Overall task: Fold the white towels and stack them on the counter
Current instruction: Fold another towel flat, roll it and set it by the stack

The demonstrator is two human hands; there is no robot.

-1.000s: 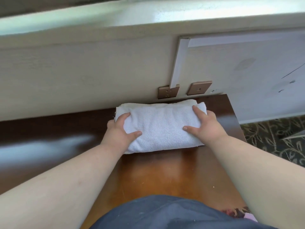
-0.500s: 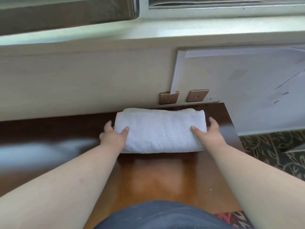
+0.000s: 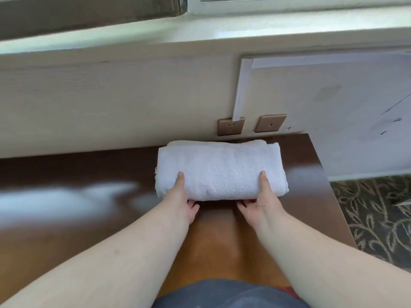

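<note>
White folded towel (image 3: 220, 170) sits on dark wooden surface (image 3: 89, 174), far edge at 12 o'clock near the wall sockets (image 3: 231, 129). Left hand (image 3: 178, 201) grips its near edge at 7 o'clock, thumb on top; right hand (image 3: 264, 201) grips at 5 o'clock likewise.

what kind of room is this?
Probably a hotel room. A glossy dark wooden counter runs under a window ledge, two bronze wall sockets sit just above it, and patterned dark carpet covers the floor at right.
</note>
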